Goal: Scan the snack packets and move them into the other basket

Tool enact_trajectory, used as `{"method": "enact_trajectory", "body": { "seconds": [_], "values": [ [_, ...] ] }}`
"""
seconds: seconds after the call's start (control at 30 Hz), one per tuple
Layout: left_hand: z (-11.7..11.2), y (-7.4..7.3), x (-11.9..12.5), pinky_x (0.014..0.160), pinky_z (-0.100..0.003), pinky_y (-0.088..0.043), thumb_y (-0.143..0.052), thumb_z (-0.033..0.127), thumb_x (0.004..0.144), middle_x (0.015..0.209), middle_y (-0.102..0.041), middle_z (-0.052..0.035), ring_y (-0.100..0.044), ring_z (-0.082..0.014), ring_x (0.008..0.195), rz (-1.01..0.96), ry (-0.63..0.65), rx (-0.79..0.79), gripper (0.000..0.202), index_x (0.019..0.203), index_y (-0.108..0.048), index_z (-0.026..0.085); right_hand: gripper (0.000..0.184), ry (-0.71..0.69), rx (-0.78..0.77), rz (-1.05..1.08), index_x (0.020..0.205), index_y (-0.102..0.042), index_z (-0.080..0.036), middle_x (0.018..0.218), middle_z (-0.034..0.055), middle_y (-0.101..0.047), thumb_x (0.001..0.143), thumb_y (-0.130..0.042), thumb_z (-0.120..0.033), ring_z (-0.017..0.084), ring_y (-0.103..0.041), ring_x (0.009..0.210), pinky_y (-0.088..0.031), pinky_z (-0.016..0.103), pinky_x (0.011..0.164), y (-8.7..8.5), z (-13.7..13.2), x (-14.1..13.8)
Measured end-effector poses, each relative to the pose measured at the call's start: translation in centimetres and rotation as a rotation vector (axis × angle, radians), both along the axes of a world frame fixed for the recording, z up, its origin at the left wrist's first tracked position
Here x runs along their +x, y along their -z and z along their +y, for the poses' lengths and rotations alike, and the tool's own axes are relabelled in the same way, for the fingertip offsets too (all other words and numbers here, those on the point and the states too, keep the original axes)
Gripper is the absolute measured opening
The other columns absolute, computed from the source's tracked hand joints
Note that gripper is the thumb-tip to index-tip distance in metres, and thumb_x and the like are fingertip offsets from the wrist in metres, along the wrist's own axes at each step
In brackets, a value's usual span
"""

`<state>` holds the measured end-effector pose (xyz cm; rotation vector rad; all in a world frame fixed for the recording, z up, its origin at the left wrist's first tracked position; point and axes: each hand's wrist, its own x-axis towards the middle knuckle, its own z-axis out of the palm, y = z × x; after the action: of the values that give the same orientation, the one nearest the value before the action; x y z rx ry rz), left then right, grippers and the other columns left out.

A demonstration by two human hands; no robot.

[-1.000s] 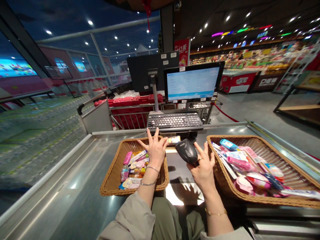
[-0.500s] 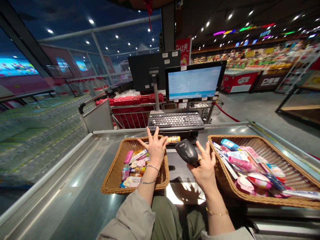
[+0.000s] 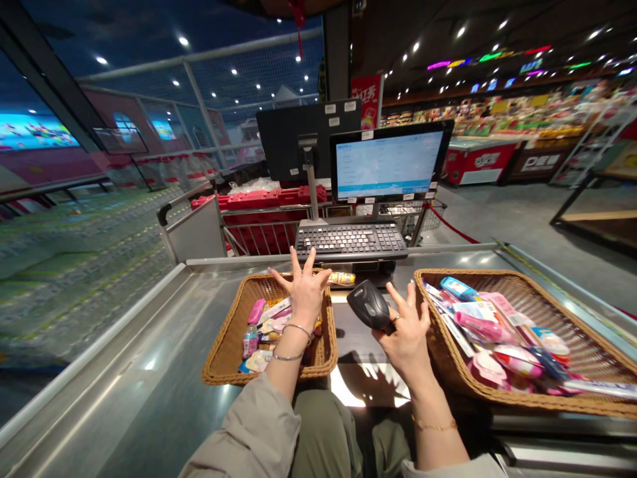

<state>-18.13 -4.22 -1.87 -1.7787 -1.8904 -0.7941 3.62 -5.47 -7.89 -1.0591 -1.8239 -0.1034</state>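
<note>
Relation: small yellow tube lies crosswise, just beyond and left of scanner | left hand pinches the tube end, other fingers spread, above left basket | right hand grips scanner, nearer to body.

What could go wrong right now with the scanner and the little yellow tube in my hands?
The left hand seems to pinch the small yellow tube only at the fingertips, other fingers splayed; it could slip onto the counter.
The right hand grips the barcode scanner with fingers spread, so it may tip or drop.
The right wicker basket is heaped beside that hand; a packet could get knocked out.
</note>
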Motion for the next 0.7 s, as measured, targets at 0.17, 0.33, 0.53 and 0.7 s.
{"method": "enact_trajectory", "body": {
  "seconds": [0.17, 0.33, 0.53, 0.7],
  "values": [
    [0.0, -0.3, -0.2, 0.103, -0.081, 0.017, -0.069, 0.039, 0.089, 0.159, -0.039, 0.0021, -0.005, -0.0406, 0.153, 0.050, 0.010, -0.021, 0.014, 0.100, -0.076, 0.039, 0.019, 0.000, 0.005, -0.007, 0.090, -0.067, -0.019, 0.139, 0.0147, -0.061, 0.073, -0.060, -0.015, 0.039, -0.024, 0.151, -0.020, 0.074, 0.113, 0.0, 0.0, -0.1],
    [0.1, -0.8, -0.5, 0.105, -0.082, 0.014, -0.068, 0.039, 0.089, 0.159, -0.039, 0.0025, -0.004, -0.0410, 0.153, 0.092, 0.036, -0.045, 0.014, 0.100, -0.076, 0.037, 0.025, -0.007, -0.005, -0.022, 0.098, -0.067, -0.020, 0.140, 0.0138, -0.061, 0.074, -0.059, -0.014, 0.038, -0.025, 0.151, -0.018, 0.074, 0.114, -0.1, -0.3, -0.1],
    [0.5, -1.7, -1.1, 0.103, -0.082, 0.018, -0.069, 0.037, 0.089, 0.159, -0.040, 0.0016, -0.006, -0.0408, 0.153, 0.156, 0.074, -0.067, 0.011, 0.096, -0.076, 0.035, 0.026, -0.022, -0.006, -0.031, 0.100, -0.066, -0.020, 0.140, 0.0135, -0.061, 0.076, -0.059, -0.014, 0.038, -0.027, 0.150, -0.016, 0.074, 0.114, -0.2, -0.4, -0.2],
    [0.5, -2.7, -1.4, 0.105, -0.081, 0.017, -0.073, 0.034, 0.086, 0.158, -0.040, 0.0011, -0.007, -0.0410, 0.153, 0.197, 0.121, -0.093, 0.007, 0.092, -0.077, 0.033, 0.025, -0.034, -0.004, -0.052, 0.101, -0.065, -0.019, 0.138, 0.0143, -0.062, 0.077, -0.059, -0.015, 0.038, -0.027, 0.150, -0.016, 0.076, 0.114, -0.4, -0.3, -0.1]
  ]
}}
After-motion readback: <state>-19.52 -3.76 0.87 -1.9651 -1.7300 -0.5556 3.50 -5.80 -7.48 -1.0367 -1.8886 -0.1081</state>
